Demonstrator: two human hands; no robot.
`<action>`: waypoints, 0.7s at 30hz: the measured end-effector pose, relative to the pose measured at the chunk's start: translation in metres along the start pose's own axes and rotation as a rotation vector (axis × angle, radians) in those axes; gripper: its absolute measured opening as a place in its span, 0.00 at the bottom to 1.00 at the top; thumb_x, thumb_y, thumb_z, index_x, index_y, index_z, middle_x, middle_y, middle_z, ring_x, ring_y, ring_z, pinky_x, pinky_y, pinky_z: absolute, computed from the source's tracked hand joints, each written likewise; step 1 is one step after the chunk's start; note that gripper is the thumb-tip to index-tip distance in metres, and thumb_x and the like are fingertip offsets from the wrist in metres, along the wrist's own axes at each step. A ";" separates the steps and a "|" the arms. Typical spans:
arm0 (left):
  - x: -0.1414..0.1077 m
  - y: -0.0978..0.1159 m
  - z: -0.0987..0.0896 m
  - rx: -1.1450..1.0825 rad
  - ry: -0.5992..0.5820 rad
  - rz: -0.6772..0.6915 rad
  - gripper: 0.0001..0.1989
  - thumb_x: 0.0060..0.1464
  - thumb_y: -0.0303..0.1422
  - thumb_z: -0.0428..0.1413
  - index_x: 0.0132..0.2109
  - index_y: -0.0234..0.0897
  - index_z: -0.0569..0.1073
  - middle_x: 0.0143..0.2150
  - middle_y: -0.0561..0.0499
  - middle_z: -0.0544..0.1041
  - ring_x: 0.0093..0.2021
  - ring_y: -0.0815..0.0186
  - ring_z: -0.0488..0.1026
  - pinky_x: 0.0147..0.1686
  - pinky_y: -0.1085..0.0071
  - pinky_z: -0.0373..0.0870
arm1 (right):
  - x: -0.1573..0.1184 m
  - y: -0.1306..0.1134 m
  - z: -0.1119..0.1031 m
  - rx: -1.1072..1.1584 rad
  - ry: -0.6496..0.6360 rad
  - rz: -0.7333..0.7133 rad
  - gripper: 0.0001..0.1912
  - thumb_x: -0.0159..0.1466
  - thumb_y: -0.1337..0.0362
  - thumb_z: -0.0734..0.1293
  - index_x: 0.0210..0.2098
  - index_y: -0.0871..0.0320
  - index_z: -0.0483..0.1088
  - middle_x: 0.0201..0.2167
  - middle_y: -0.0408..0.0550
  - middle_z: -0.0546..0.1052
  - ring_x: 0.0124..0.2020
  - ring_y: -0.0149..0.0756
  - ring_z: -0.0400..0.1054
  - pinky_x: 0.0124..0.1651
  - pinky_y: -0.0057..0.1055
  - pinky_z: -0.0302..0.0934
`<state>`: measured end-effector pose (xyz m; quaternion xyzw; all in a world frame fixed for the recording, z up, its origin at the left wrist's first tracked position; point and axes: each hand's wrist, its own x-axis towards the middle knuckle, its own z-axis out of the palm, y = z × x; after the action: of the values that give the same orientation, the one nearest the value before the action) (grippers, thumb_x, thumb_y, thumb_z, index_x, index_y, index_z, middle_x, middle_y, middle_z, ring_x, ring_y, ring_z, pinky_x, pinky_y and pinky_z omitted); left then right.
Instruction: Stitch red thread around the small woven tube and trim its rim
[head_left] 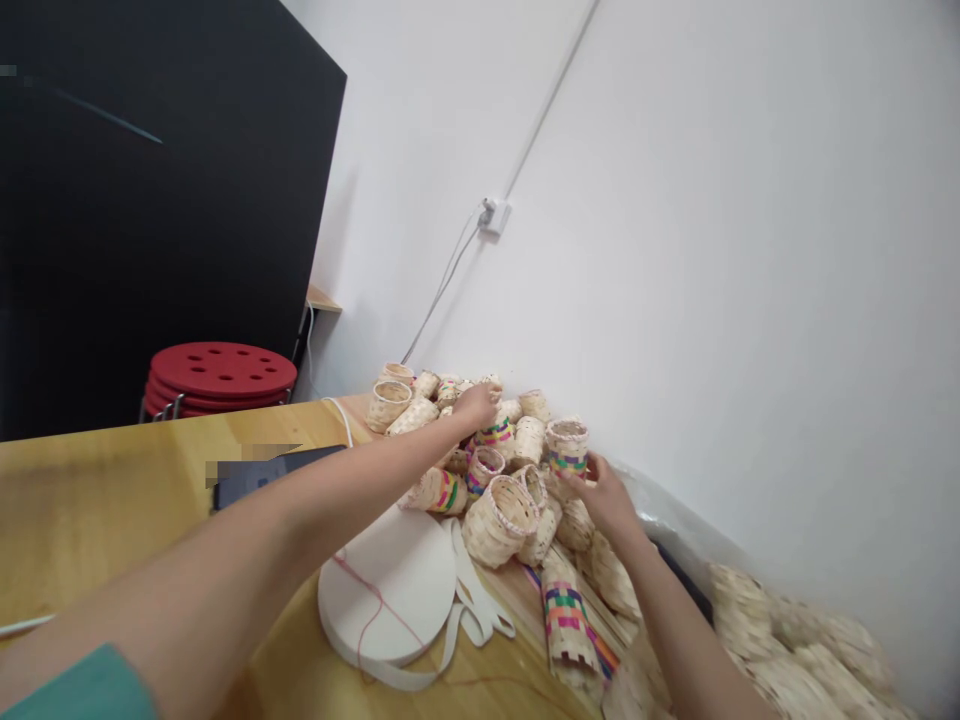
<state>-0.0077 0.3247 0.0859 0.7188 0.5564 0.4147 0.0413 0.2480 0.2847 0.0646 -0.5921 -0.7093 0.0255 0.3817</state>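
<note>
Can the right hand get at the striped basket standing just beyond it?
Probably yes. The right hand is already at the foot of that striped basket, which stands upright on top of the pile with nothing over it. The left hand is busy farther back.

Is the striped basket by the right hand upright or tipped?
Upright: the striped basket stands with its open rim facing up, beside the right hand.

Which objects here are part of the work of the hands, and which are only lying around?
In the work:
left hand on the pile of small woven baskets
right hand at the striped basket

Only lying around:
white tape roll
dark phone
red stools
wall socket
</note>
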 end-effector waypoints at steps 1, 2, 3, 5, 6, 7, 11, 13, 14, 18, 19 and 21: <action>0.005 0.003 -0.003 0.008 0.009 0.003 0.17 0.62 0.38 0.50 0.54 0.34 0.67 0.50 0.44 0.72 0.46 0.61 0.72 0.46 0.60 0.71 | 0.003 -0.003 0.002 0.005 0.007 -0.003 0.29 0.54 0.55 0.66 0.53 0.61 0.64 0.48 0.56 0.74 0.46 0.45 0.69 0.47 0.39 0.62; 0.009 0.005 -0.006 0.022 0.015 0.012 0.17 0.63 0.37 0.49 0.56 0.35 0.66 0.51 0.44 0.72 0.47 0.61 0.72 0.47 0.60 0.71 | 0.006 -0.007 0.005 0.010 0.013 -0.007 0.29 0.55 0.55 0.66 0.53 0.61 0.64 0.48 0.56 0.74 0.46 0.45 0.69 0.48 0.39 0.62; 0.012 0.007 -0.009 0.039 0.019 0.027 0.18 0.63 0.35 0.48 0.58 0.37 0.65 0.51 0.44 0.73 0.48 0.60 0.72 0.48 0.60 0.70 | 0.010 -0.012 0.008 0.015 0.019 -0.012 0.29 0.56 0.55 0.65 0.54 0.61 0.63 0.49 0.56 0.74 0.47 0.45 0.69 0.48 0.39 0.62; 0.014 0.009 -0.014 0.073 0.017 0.064 0.19 0.63 0.32 0.47 0.59 0.43 0.64 0.52 0.47 0.74 0.52 0.60 0.71 0.50 0.63 0.68 | 0.018 -0.022 0.016 0.023 0.018 -0.024 0.28 0.57 0.55 0.64 0.54 0.61 0.62 0.49 0.55 0.74 0.47 0.44 0.69 0.49 0.39 0.62; 0.013 0.009 -0.014 0.092 0.011 0.081 0.19 0.62 0.31 0.47 0.59 0.45 0.65 0.53 0.48 0.74 0.53 0.59 0.70 0.50 0.65 0.67 | 0.022 -0.028 0.021 0.025 0.011 -0.027 0.28 0.57 0.55 0.64 0.54 0.61 0.63 0.48 0.54 0.74 0.47 0.43 0.69 0.49 0.38 0.62; 0.010 0.007 -0.014 0.109 0.000 0.094 0.20 0.61 0.30 0.47 0.59 0.47 0.66 0.53 0.48 0.74 0.53 0.59 0.71 0.50 0.66 0.67 | 0.026 -0.033 0.026 0.022 0.003 -0.026 0.27 0.57 0.56 0.65 0.53 0.61 0.63 0.48 0.54 0.74 0.47 0.43 0.69 0.49 0.37 0.62; -0.004 -0.007 -0.006 0.150 -0.061 0.113 0.24 0.56 0.27 0.50 0.60 0.44 0.65 0.51 0.46 0.76 0.50 0.56 0.73 0.47 0.66 0.69 | 0.031 -0.050 0.033 -0.019 -0.003 0.021 0.30 0.57 0.58 0.65 0.57 0.64 0.61 0.50 0.61 0.72 0.50 0.49 0.69 0.50 0.41 0.62; -0.010 -0.016 -0.006 0.147 -0.071 0.117 0.26 0.56 0.26 0.50 0.62 0.42 0.63 0.53 0.45 0.74 0.51 0.57 0.72 0.48 0.66 0.69 | 0.024 -0.054 0.021 -0.036 0.009 0.032 0.34 0.58 0.58 0.64 0.60 0.66 0.57 0.53 0.63 0.70 0.52 0.51 0.67 0.53 0.44 0.60; -0.013 -0.020 -0.009 0.142 -0.068 0.117 0.27 0.56 0.25 0.49 0.62 0.42 0.62 0.54 0.45 0.74 0.52 0.58 0.72 0.49 0.67 0.68 | 0.018 -0.056 0.011 -0.040 0.014 0.028 0.35 0.58 0.58 0.63 0.61 0.66 0.55 0.54 0.62 0.69 0.53 0.50 0.66 0.54 0.44 0.60; -0.025 -0.033 -0.034 0.110 -0.026 0.126 0.26 0.57 0.26 0.48 0.63 0.42 0.61 0.58 0.49 0.70 0.56 0.62 0.68 0.54 0.69 0.65 | -0.032 -0.062 -0.049 -0.042 0.035 -0.016 0.33 0.59 0.53 0.61 0.62 0.59 0.55 0.56 0.57 0.68 0.53 0.47 0.66 0.50 0.42 0.64; -0.030 -0.035 -0.043 0.104 -0.009 0.126 0.26 0.57 0.27 0.48 0.63 0.42 0.60 0.59 0.50 0.69 0.57 0.62 0.67 0.55 0.70 0.64 | -0.051 -0.063 -0.065 -0.064 0.046 -0.067 0.33 0.60 0.50 0.59 0.62 0.57 0.56 0.56 0.55 0.69 0.53 0.47 0.67 0.49 0.42 0.65; -0.043 -0.040 -0.060 0.096 0.021 0.113 0.27 0.57 0.27 0.48 0.64 0.40 0.59 0.58 0.50 0.70 0.55 0.63 0.68 0.53 0.70 0.65 | -0.096 -0.063 -0.093 -0.142 0.066 -0.132 0.31 0.62 0.47 0.58 0.62 0.51 0.57 0.54 0.52 0.70 0.47 0.45 0.71 0.48 0.42 0.67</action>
<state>-0.0782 0.2800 0.0806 0.7458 0.5347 0.3967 -0.0226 0.2502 0.1453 0.1116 -0.5700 -0.7338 -0.0697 0.3630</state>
